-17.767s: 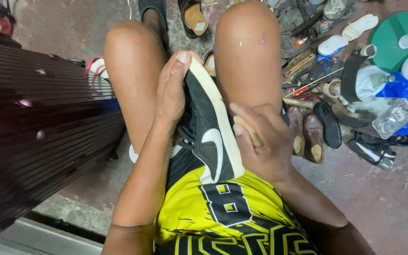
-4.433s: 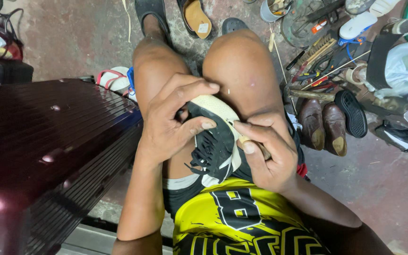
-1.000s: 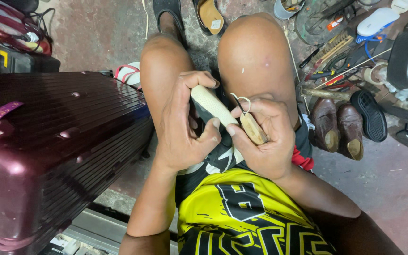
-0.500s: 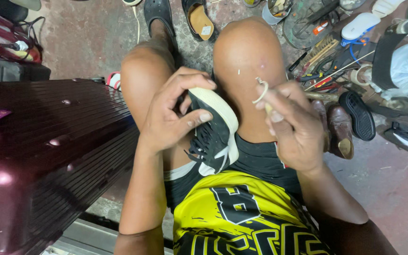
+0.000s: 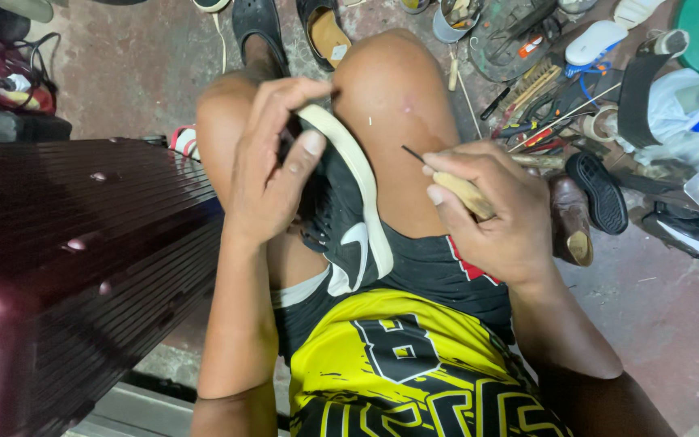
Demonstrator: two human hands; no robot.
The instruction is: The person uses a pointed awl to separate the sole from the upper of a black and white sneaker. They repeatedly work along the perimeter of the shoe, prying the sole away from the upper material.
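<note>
Bare arms and bare knees [image 5: 394, 89]; sleeveless yellow jersey [image 5: 390, 372] with black jagged markings and a large black numeral; black shorts [image 5: 438, 271] beneath, a red patch on them; hands ungloved, no rings visible

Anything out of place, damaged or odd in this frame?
Nothing looks damaged or spilled. The left hand grips a black sneaker between the knees; the right hand holds a wooden-handled awl, its needle clear of the sole. The floor at upper right is strewn with tools and loose shoes.

Cobbler's floor workshop (shoes [image 5: 584, 212], tools [image 5: 527, 101] scattered).
</note>
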